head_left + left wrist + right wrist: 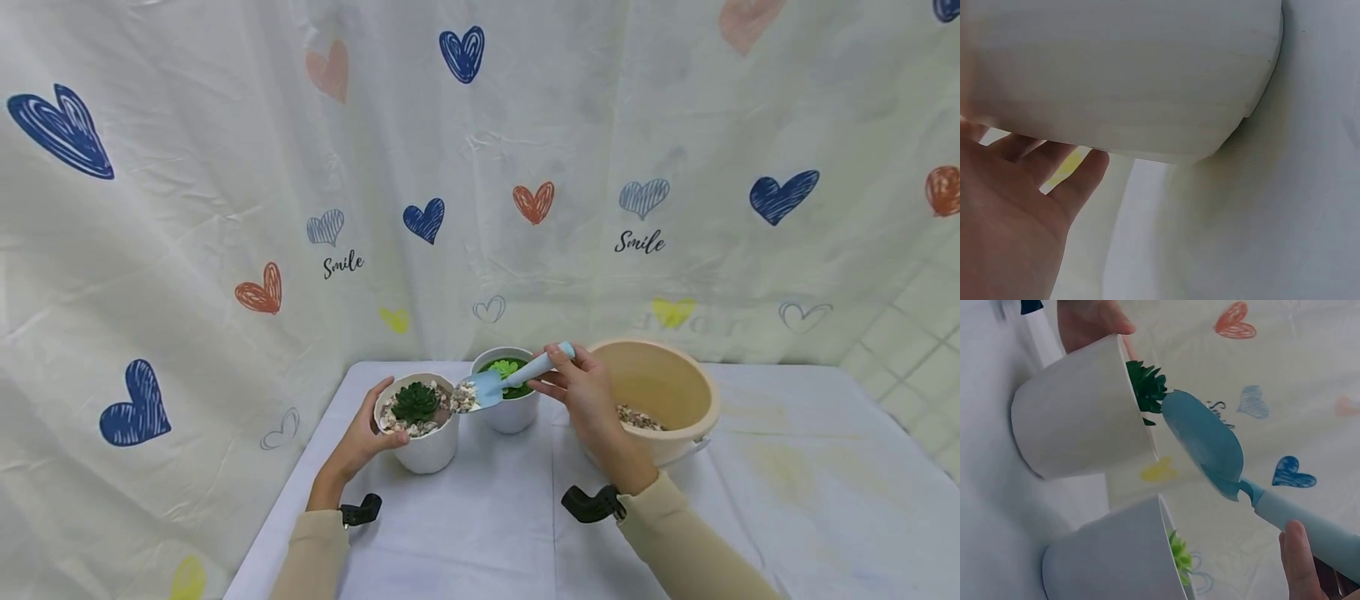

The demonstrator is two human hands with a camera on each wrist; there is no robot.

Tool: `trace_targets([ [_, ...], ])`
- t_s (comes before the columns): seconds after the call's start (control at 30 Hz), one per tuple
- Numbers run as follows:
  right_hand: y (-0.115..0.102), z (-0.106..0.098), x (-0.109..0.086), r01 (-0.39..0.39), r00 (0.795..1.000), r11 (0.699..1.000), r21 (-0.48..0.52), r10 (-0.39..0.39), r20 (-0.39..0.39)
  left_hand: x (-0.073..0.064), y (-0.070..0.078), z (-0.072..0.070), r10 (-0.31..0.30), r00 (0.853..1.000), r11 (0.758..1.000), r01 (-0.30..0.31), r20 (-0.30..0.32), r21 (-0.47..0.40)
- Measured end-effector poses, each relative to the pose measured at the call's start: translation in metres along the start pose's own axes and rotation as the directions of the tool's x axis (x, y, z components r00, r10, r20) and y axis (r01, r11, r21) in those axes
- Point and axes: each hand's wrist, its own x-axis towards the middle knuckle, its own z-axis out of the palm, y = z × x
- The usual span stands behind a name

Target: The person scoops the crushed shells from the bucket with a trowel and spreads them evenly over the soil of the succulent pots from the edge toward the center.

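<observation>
My left hand (357, 450) holds a white plant pot (429, 452) at its left side, thumb at the front of the rim and fingers round the wall. In it sits a dark green succulent (416, 402) among small pebbles. My right hand (591, 398) grips the handle of a light blue trowel (1207, 437). Pebbles (465, 397) lie on the trowel's blade, whose tip reaches over the pot's right rim. In the left wrist view the pot's wall (1122, 75) fills the top, with the fingers against it.
A second white pot (512, 415) with a light green succulent (504, 367) stands just behind the trowel. To its right is a beige bucket (675, 367) with pebbles (637, 417) at the bottom. A white cloth covers the table (480, 517); a heart-print curtain (570, 100) hangs behind.
</observation>
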Motion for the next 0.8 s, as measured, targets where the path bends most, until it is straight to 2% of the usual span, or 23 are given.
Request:
trace_targets([
  [0.27,0.008,0.011,0.002,0.005,1.0,0.999,-0.044,-0.005,-0.003,0.002,-0.006,0.002,-0.014,1.0,0.999,0.014,-0.006,-0.044],
  [0.8,0.012,0.026,0.0,0.048,0.999,0.994,-0.101,-0.047,0.007,0.003,-0.006,0.003,-0.044,0.999,0.998,0.043,-0.01,-0.055],
])
